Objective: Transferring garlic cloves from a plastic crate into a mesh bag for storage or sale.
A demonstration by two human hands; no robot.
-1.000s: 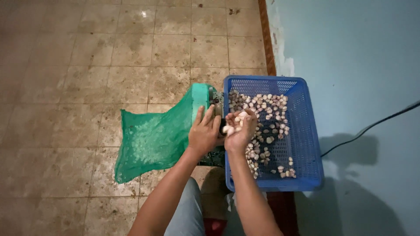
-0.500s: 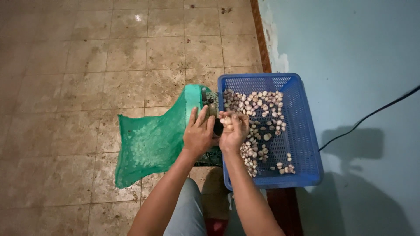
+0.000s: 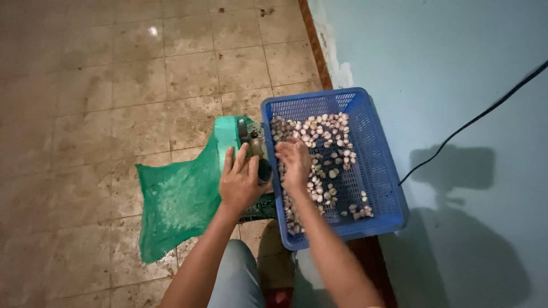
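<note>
Head view, looking down at a stained tiled floor [image 3: 103,91]. A blue rectangular plastic basket with latticed walls [image 3: 374,148] sits right of centre, its long axis running from the upper centre of the frame toward the lower right, parallel to the pale blue wall [image 3: 434,63] beside it. A scatter of small pale cloves or shells (cannot tell which) [image 3: 322,128] covers the basket floor, densest along its left edge and upper end.

Right hand [image 3: 294,161] is inside the basket near the left rim, palm down, fingers curled loosely over the small pieces and pointing toward the top of the frame; the pieces lie under and just beyond the fingertips. Whether any piece is actually pinched cannot be told.

Left hand [image 3: 241,181] is just left of the basket rim, fingers spread moderately and laid flat on a small green device with a dark fitting [image 3: 246,134], which touches the basket's left wall. No closed grasp is visible.

A green mesh bag [image 3: 174,199] hangs or lies from the device toward the lower left, its long axis diagonal. A black cable [image 3: 474,120] crosses the wall at right.
</note>
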